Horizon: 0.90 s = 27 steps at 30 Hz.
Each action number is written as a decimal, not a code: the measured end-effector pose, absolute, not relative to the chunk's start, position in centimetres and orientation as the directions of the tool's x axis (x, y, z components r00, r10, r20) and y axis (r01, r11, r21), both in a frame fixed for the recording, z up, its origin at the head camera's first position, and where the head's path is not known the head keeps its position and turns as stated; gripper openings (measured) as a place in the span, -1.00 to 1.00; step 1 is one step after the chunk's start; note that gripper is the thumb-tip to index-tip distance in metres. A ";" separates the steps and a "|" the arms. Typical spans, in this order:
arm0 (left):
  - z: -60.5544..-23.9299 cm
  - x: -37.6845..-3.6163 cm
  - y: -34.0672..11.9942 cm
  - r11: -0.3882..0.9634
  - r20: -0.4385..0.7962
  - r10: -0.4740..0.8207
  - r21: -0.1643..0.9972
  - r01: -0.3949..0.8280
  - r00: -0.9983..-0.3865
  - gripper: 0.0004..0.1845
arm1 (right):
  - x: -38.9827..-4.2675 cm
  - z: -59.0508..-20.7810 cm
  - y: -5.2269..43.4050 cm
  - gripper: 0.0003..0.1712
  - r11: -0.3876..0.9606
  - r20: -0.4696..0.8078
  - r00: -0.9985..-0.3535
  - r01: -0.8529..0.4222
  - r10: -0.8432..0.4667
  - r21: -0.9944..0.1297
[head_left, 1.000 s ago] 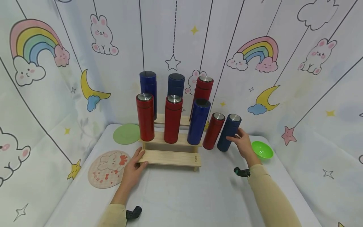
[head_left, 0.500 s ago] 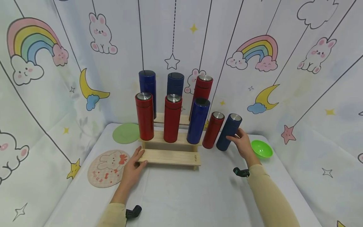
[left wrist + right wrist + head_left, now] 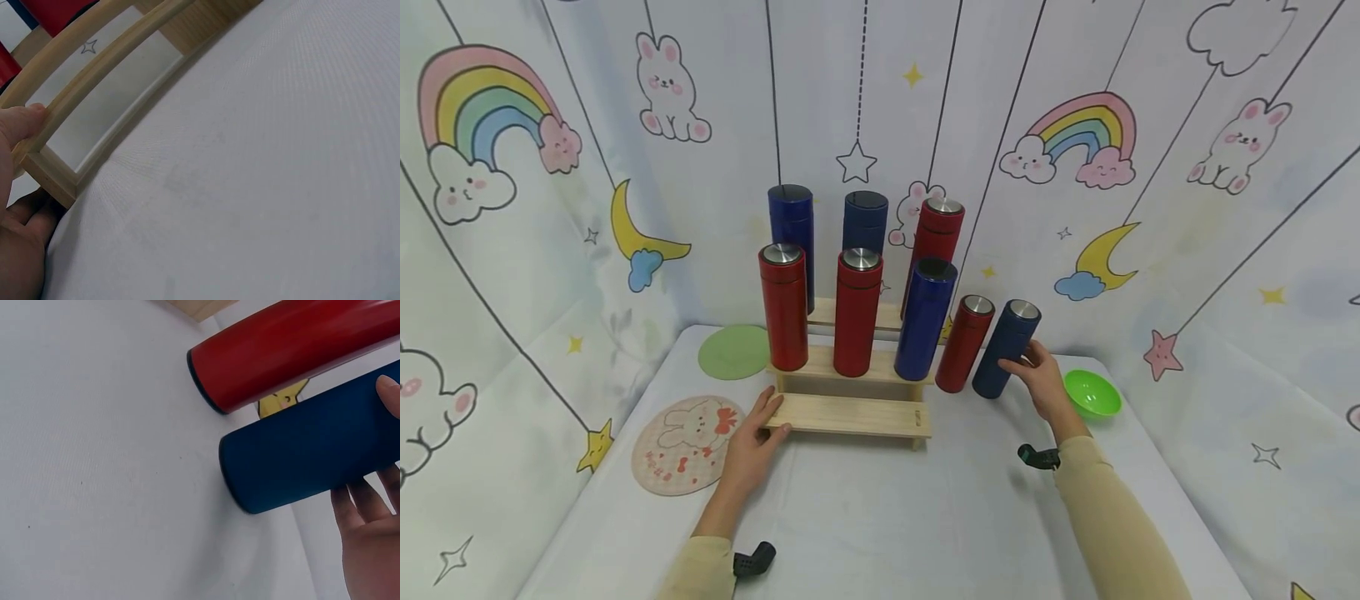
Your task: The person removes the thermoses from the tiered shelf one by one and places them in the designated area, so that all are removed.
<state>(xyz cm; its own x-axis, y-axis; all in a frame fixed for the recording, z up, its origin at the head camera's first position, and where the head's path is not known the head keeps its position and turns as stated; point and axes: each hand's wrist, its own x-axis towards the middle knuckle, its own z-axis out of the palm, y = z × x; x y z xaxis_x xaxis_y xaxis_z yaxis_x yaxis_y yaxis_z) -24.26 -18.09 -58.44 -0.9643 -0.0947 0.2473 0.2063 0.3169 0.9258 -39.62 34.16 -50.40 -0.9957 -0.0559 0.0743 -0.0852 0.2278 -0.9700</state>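
- the dark blue bottle [image 3: 1006, 348] is held by the right hand [image 3: 1043, 379], with thumb and fingers curled round its side; it stands on the white table [image 3: 887, 517], to the right of the wooden stepped rack [image 3: 850, 415].
- the bottle is tilted a little and its base seems to be on the cloth; it is not lifted, as far as can be judged.
- a red bottle [image 3: 964, 343] stands just beside it on the table, between it and the rack.
- the left end of the lowest step is gripped by the left hand [image 3: 752, 442], the thumb on the front edge, as is seen in the left wrist view [image 3: 25, 125].
- six bottles are already placed on the two upper steps, three on each; the lowest step is bare, and the two bottles on the table are judged to be what is left.
- a green bowl [image 3: 1092, 393], a green mat [image 3: 733, 352] and a rabbit mat [image 3: 685, 446] are lying on the table.
- compared with the earlier frames almost nothing is changed: both hands are kept in the same places, and the blue bottle is not moved in a visible way.
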 end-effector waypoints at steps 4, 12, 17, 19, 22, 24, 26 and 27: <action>-58.5 -24.3 -18.1 0.328 0.273 -0.098 0.917 0.228 -0.957 -0.38 | -39.4 -50.5 34.2 0.12 0.255 0.075 -0.995 -0.089 -0.063 -0.963; -58.9 -24.4 -18.2 0.316 0.292 -0.086 0.915 0.252 -0.952 -0.37 | -38.7 -49.7 34.4 0.09 0.327 0.154 -0.987 -0.158 -0.038 -0.932; -58.8 -24.5 -18.3 0.311 0.276 -0.081 0.920 0.239 -0.958 -0.37 | -37.8 -48.9 34.8 0.02 0.362 0.195 -0.980 -0.196 -0.040 -0.912; -58.8 -24.5 -18.3 0.317 0.277 -0.079 0.918 0.239 -0.958 -0.37 | -37.3 -48.7 35.1 0.00 0.363 0.212 -0.976 -0.215 -0.048 -0.907; -58.8 -24.4 -18.2 0.314 0.277 -0.075 0.918 0.241 -0.958 -0.37 | -36.8 -48.6 35.4 -0.04 0.365 0.239 -0.970 -0.240 -0.049 -0.899; -58.8 -24.4 -18.2 0.310 0.272 -0.076 0.921 0.237 -0.959 -0.37 | -36.5 -48.6 35.6 -0.05 0.366 0.252 -0.967 -0.250 -0.045 -0.896; -58.7 -24.4 -18.2 0.310 0.263 -0.078 0.923 0.227 -0.962 -0.37 | -36.3 -48.5 35.8 -0.06 0.353 0.262 -0.964 -0.258 -0.037 -0.899; -58.7 -24.4 -18.1 0.314 0.259 -0.078 0.923 0.223 -0.963 -0.37 | -36.1 -48.5 35.8 -0.06 0.342 0.266 -0.963 -0.261 -0.031 -0.903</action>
<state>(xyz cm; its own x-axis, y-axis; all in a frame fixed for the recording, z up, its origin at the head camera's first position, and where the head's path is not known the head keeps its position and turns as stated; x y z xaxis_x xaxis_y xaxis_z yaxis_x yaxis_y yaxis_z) -24.39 -18.15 -58.68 -0.9627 -0.0785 0.2588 0.2225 0.3140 0.9230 -36.06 35.82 -48.51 -0.9634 -0.0312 0.2664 -0.2607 0.3420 -0.9028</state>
